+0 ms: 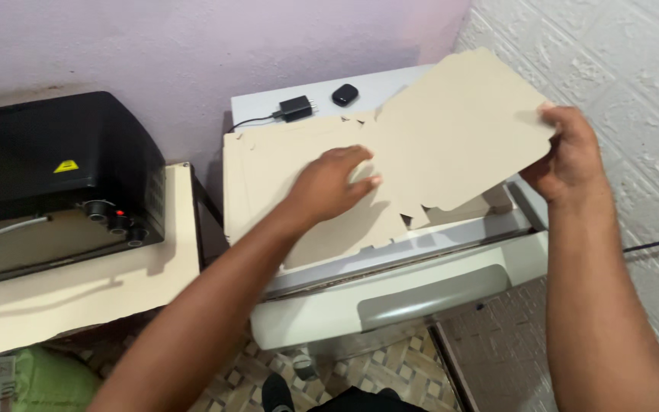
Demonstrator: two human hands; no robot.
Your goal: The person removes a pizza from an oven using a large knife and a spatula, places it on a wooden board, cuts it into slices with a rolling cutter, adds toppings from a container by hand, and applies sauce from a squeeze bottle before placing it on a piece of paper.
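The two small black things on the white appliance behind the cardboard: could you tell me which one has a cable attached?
The left one, the boxy black charger plug, has a cable running off to its left. The rounded black case to its right has none.

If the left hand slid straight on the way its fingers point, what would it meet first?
Probably the raised card sheet held by the right hand; the left hand lies flat on the card stack, fingers pointing right. Depth is unclear.

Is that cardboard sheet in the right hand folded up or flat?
Flat: the cardboard sheet shows no folded walls, lifted at one edge by the right hand.
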